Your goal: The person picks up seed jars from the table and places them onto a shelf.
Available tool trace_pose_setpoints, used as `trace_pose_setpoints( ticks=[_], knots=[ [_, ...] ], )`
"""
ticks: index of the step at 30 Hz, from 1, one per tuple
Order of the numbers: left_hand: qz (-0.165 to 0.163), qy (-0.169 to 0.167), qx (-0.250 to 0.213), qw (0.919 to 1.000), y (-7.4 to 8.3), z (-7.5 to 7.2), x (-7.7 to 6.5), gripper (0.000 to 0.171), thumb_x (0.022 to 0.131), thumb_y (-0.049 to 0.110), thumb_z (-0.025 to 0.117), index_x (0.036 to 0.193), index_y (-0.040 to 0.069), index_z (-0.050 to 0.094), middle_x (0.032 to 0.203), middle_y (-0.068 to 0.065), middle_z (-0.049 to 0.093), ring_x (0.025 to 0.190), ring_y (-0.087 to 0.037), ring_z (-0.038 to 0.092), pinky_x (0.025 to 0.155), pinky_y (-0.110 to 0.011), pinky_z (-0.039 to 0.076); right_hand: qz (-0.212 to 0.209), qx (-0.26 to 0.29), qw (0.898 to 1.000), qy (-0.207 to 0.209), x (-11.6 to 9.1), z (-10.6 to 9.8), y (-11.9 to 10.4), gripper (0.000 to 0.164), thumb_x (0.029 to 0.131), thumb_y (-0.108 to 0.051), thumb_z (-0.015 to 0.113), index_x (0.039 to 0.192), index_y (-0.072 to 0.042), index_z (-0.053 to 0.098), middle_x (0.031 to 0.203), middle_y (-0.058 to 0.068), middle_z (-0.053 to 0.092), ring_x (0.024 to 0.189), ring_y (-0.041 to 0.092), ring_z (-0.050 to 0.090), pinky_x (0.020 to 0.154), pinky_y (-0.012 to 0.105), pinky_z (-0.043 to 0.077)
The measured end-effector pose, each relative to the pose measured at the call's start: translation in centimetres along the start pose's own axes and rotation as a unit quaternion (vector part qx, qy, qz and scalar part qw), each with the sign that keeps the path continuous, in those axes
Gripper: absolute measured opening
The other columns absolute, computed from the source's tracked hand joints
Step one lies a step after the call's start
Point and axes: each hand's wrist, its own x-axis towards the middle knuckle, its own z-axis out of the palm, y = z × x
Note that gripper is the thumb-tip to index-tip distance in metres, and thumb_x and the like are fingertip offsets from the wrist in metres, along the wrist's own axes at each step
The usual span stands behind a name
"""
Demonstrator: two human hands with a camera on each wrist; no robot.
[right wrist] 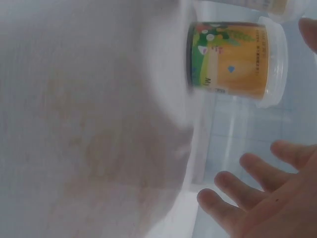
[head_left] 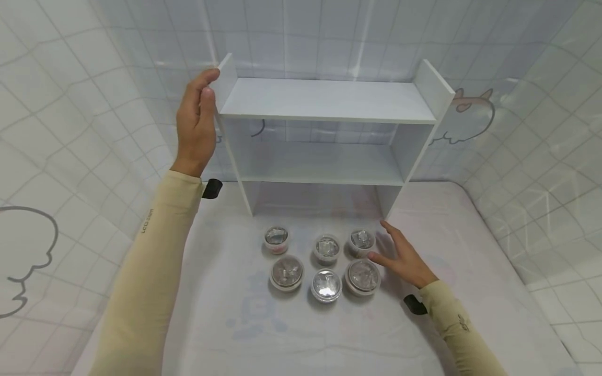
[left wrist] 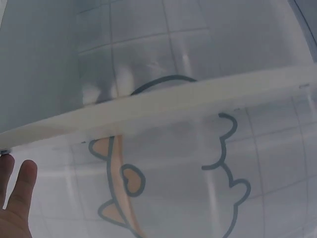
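A white shelf unit (head_left: 324, 99) stands at the back, with two boards between side panels. My left hand (head_left: 196, 122) is raised to the top of its left panel, fingers mostly straight, fingertips right at the edge. In the left wrist view, part of that hand (left wrist: 15, 203) shows beside a white board edge (left wrist: 148, 101). My right hand (head_left: 406, 261), fingers spread, is just right of a small lidded cup (head_left: 361, 240) and a larger tub (head_left: 363, 277). A cup with an orange and green label (right wrist: 233, 64) appears past the fingers in the right wrist view.
More lidded tubs sit left of these: a small cup (head_left: 276, 239), a wider tub (head_left: 287, 272), a cup (head_left: 326, 248) and a shiny-topped one (head_left: 326, 285). All stand on a white-covered table (head_left: 211, 324). Tiled-pattern walls (head_left: 94, 94) enclose the back and sides.
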Motion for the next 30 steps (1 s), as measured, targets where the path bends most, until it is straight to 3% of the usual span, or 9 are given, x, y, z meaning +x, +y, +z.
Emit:
trace_pose_setpoints(
  ticks=[10, 18, 25, 30],
  knots=[
    [-0.038, 0.035, -0.043, 0.9977, 0.2, 0.3, 0.0, 0.033, 0.108, 0.007, 0.04, 0.134, -0.002, 0.058, 0.139, -0.009, 0.059, 0.134, -0.011, 0.048, 0.115, -0.025, 0.033, -0.045, 0.058, 0.997, -0.005, 1.0, 0.9, 0.4, 0.097, 0.088, -0.037, 0.081, 0.161, -0.008, 0.023, 0.163, 0.015, 0.029, 0.146, 0.039, 0.033, 0.115, 0.057, 0.035],
    [-0.001, 0.04, -0.043, 0.9983, -0.2, 0.4, -0.2, 0.034, 0.107, 0.005, 0.041, 0.135, -0.007, 0.057, 0.138, -0.015, 0.059, 0.133, -0.014, 0.049, 0.114, -0.028, 0.035, -0.055, 0.124, 0.991, -0.02, 1.7, 1.3, 0.5, 0.094, 0.086, -0.026, 0.084, 0.158, -0.006, 0.028, 0.16, 0.013, 0.035, 0.143, 0.038, 0.038, 0.115, 0.056, 0.036],
    [0.033, 0.026, -0.039, 0.9984, -0.6, 0.3, -0.2, 0.035, 0.108, 0.007, 0.039, 0.135, -0.009, 0.055, 0.138, -0.019, 0.058, 0.134, -0.017, 0.048, 0.114, -0.029, 0.036, -0.058, 0.14, 0.988, -0.032, 2.0, 1.7, 0.7, 0.09, 0.086, -0.021, 0.084, 0.157, -0.002, 0.031, 0.159, 0.014, 0.038, 0.144, 0.035, 0.038, 0.117, 0.053, 0.035],
    [0.028, 0.035, -0.046, 0.9979, -0.6, 0.6, -0.2, 0.034, 0.107, 0.004, 0.041, 0.133, -0.01, 0.055, 0.137, -0.019, 0.058, 0.133, -0.016, 0.049, 0.113, -0.029, 0.036, -0.055, 0.175, 0.982, -0.039, 2.0, 1.7, 0.7, 0.085, 0.087, -0.016, 0.083, 0.155, -0.002, 0.035, 0.156, 0.016, 0.041, 0.14, 0.037, 0.043, 0.115, 0.052, 0.036]
  ],
)
